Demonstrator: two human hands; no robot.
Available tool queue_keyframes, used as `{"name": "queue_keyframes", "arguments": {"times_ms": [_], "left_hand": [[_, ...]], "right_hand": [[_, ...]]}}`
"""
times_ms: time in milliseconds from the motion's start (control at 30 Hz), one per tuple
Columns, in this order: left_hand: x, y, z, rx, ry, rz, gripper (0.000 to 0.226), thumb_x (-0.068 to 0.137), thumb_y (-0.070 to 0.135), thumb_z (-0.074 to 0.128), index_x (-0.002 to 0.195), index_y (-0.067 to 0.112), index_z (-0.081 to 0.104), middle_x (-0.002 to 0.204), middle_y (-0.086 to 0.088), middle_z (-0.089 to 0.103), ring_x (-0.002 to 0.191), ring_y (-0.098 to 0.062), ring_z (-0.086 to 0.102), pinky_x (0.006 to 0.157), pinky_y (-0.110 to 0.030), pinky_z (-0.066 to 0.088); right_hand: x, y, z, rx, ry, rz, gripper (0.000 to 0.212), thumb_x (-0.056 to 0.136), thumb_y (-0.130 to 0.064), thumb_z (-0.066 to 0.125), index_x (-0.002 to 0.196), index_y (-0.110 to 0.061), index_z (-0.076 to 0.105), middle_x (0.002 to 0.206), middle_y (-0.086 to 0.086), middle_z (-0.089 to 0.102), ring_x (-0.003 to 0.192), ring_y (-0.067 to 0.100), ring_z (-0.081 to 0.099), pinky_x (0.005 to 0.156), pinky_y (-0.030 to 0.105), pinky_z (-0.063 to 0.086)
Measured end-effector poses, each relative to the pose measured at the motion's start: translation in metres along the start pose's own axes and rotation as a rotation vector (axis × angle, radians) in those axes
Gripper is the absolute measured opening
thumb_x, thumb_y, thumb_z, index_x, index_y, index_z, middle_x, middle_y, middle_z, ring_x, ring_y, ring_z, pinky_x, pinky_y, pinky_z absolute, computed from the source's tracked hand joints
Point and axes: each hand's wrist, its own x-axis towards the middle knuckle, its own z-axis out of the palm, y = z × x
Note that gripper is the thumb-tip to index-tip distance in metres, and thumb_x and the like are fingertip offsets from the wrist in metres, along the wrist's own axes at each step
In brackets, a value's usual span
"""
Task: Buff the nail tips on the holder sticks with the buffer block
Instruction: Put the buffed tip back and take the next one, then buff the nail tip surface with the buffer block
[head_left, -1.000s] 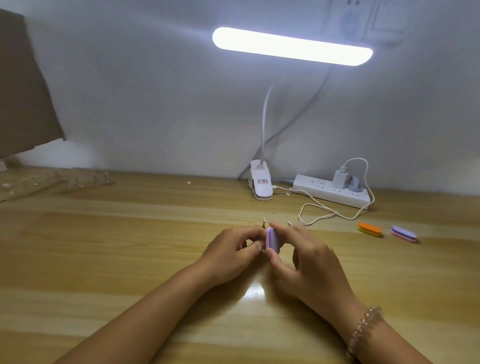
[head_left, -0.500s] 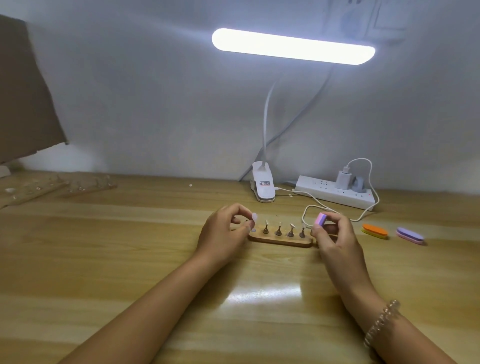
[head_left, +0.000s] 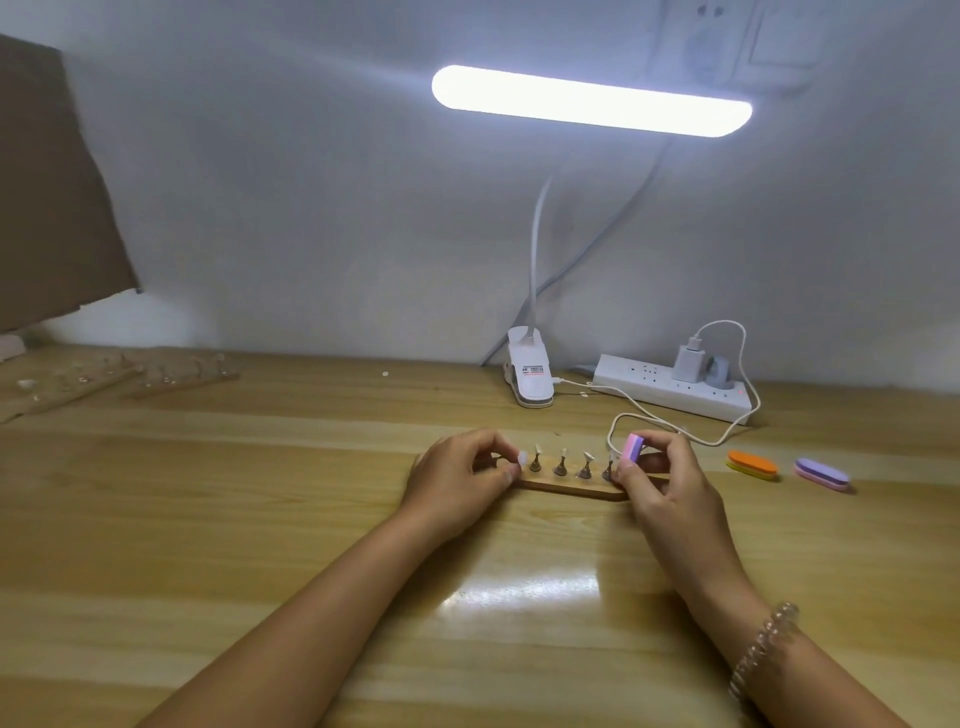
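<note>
Wooden desk (head_left: 260, 519) against a white wall, lit by a bar lamp (head_left: 592, 101). Mid-desk, a wooden base (head_left: 571, 487) lying left to right, with holder sticks (head_left: 560, 465) upright in a row, nail tips (head_left: 587, 456) on top. Pinched in the left hand (head_left: 452, 478): the leftmost stick. Pinched in the right hand (head_left: 670, 483): the buffer block (head_left: 632, 448), held over the row's right end, seemingly clear of every tip. Long axis apparently near upright, leaning right. No buffing stroke under way; finished tips impossible to tell from unbuffed ones.
</note>
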Motion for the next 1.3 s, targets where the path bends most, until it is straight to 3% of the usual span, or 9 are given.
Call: {"name": "queue_keyframes", "arguments": {"times_ms": [167, 367, 700, 833, 1067, 1233, 1300], "left_hand": [[-0.001, -0.001, -0.001, -0.010, -0.003, -0.002, 0.005, 0.090, 0.027, 0.070, 0.094, 0.028, 0.073, 0.100, 0.016, 0.071, 0.099, -0.006, 0.065, 0.095, -0.038, 0.051], [-0.003, -0.004, -0.001, -0.026, 0.010, 0.025, 0.005, 0.087, 0.025, 0.072, 0.091, 0.028, 0.073, 0.090, 0.019, 0.071, 0.074, 0.002, 0.058, 0.082, -0.033, 0.051], [-0.004, -0.004, -0.002, -0.086, 0.003, 0.006, 0.020, 0.082, 0.023, 0.078, 0.070, 0.035, 0.068, 0.072, 0.020, 0.067, 0.072, 0.000, 0.061, 0.074, -0.028, 0.049], [-0.005, -0.002, -0.004, -0.152, -0.040, 0.002, 0.020, 0.083, 0.018, 0.079, 0.072, 0.034, 0.072, 0.083, 0.011, 0.074, 0.085, -0.013, 0.070, 0.083, -0.035, 0.054], [-0.004, -0.003, -0.003, -0.088, -0.061, 0.030, 0.016, 0.083, 0.024, 0.077, 0.076, 0.035, 0.068, 0.091, 0.008, 0.074, 0.094, -0.014, 0.068, 0.091, -0.046, 0.053], [-0.005, 0.001, 0.005, 0.287, 0.075, 0.177, 0.023, 0.082, 0.050, 0.072, 0.101, 0.039, 0.065, 0.121, 0.017, 0.053, 0.118, -0.008, 0.041, 0.099, -0.028, 0.030], [-0.007, 0.003, 0.008, 0.366, 0.135, 0.262, 0.021, 0.085, 0.049, 0.069, 0.101, 0.037, 0.066, 0.130, 0.016, 0.050, 0.123, -0.007, 0.037, 0.100, -0.027, 0.022]], "right_hand": [[-0.003, -0.003, -0.003, -0.017, 0.004, 0.006, 0.016, 0.093, -0.020, 0.061, 0.105, -0.030, 0.056, 0.094, -0.007, 0.068, 0.092, 0.013, 0.065, 0.086, 0.041, 0.053], [-0.005, -0.005, -0.004, -0.045, -0.001, -0.003, 0.016, 0.092, -0.022, 0.063, 0.102, -0.032, 0.056, 0.090, -0.009, 0.069, 0.090, 0.009, 0.066, 0.083, 0.037, 0.053], [-0.006, -0.007, -0.006, -0.089, -0.007, 0.006, 0.015, 0.091, -0.023, 0.065, 0.105, -0.027, 0.059, 0.091, -0.007, 0.071, 0.088, 0.013, 0.068, 0.087, 0.043, 0.054], [-0.007, -0.008, -0.007, -0.096, -0.009, 0.009, 0.015, 0.091, -0.022, 0.065, 0.105, -0.025, 0.060, 0.091, -0.006, 0.071, 0.089, 0.015, 0.068, 0.087, 0.045, 0.054], [-0.006, -0.005, -0.006, -0.105, 0.002, 0.001, 0.016, 0.089, -0.022, 0.067, 0.104, -0.025, 0.061, 0.089, -0.006, 0.071, 0.087, 0.013, 0.068, 0.085, 0.040, 0.054], [-0.006, -0.004, -0.005, -0.093, 0.013, -0.008, 0.016, 0.089, -0.022, 0.067, 0.103, -0.026, 0.061, 0.088, -0.006, 0.072, 0.087, 0.012, 0.068, 0.085, 0.038, 0.054], [-0.007, -0.005, -0.003, -0.119, 0.004, -0.029, 0.018, 0.088, -0.022, 0.067, 0.104, -0.027, 0.061, 0.087, -0.009, 0.070, 0.086, 0.011, 0.067, 0.083, 0.037, 0.053]]}}
